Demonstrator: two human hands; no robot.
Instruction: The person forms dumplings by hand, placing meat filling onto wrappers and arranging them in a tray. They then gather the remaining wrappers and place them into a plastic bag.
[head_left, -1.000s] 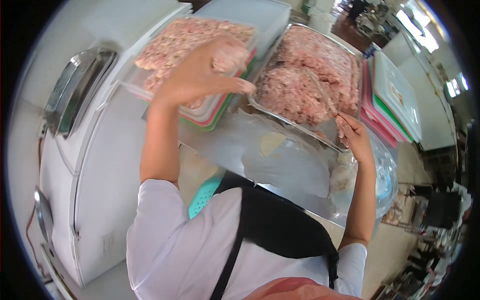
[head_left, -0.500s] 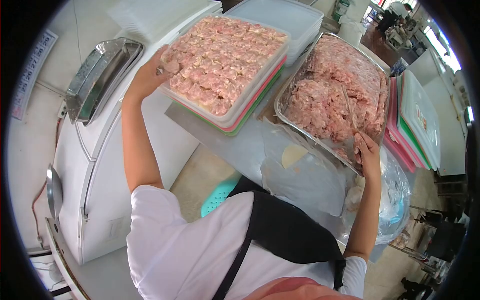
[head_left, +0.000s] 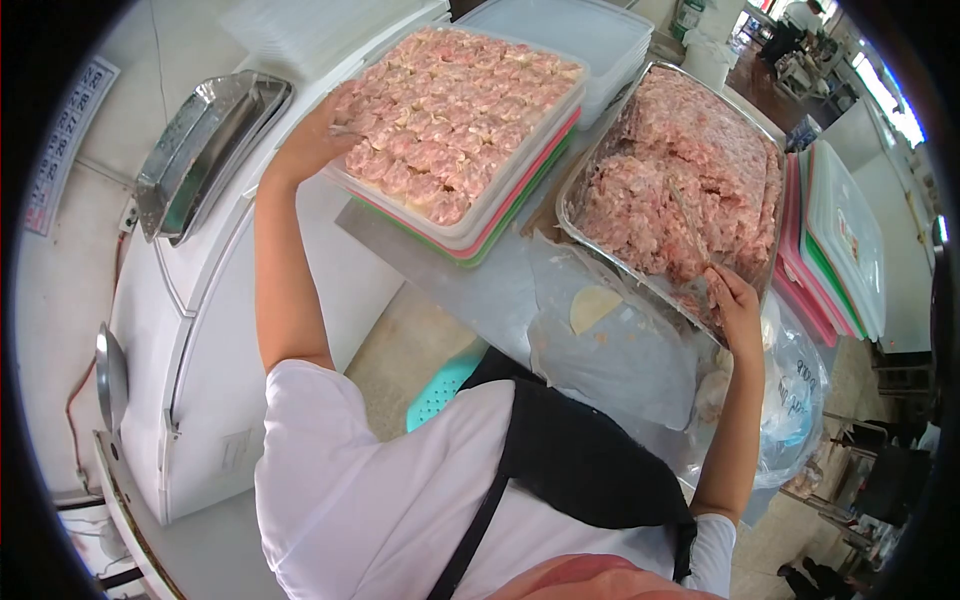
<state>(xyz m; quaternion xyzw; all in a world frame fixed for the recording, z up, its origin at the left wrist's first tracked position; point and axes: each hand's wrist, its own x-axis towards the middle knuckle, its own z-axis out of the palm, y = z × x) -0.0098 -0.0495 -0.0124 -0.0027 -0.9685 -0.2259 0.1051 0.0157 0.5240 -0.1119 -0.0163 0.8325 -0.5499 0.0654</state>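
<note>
My left hand (head_left: 312, 140) is at the left edge of a plastic tray (head_left: 455, 238) filled with rows of open-topped meat dumplings (head_left: 450, 115). Its fingers and thumb curl around a dumpling at the tray's corner, mostly hidden and a little blurred. In my right hand (head_left: 736, 305) is the end of a thin, meat-smeared spatula (head_left: 688, 215). The blade leans into the ground meat (head_left: 650, 200) in a deep metal pan (head_left: 600, 250). One round dough wrapper (head_left: 594, 309) lies on the plastic sheet (head_left: 620, 365) in front of the pan.
Pink and green lids sit under the dumpling tray. Stacked clear trays (head_left: 570, 30) stand behind it, and more coloured lids (head_left: 840, 240) lean right of the pan. A clear plastic bag (head_left: 800, 400) lies near my right forearm. Metal pans (head_left: 205, 150) rest on a white freezer (head_left: 250, 330).
My left hand has turned slightly inward over the tray edge, and the dumpling in it shows less. My right hand and the spatula stay almost in place. The view shifts slightly.
</note>
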